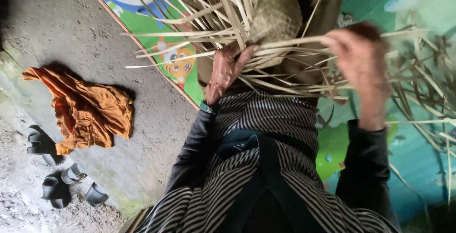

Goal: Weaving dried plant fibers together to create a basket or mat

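Half-woven basket [275, 17] is held on the lap over the striped garment [266, 119], loose strips fanning out. Left hand [227, 69] is pressed on the strips at the woven edge, fingers closed over them. Right hand [361, 67] is blurred; grip cannot be told, though flat strips [289, 43] run to it. Strips look dry, pale, stiff, springy; best kept taut and flat, pinned at the crossing. Orange cloth [85, 109] is crumpled on the concrete floor [71, 24] beside the printed mat [175, 62].
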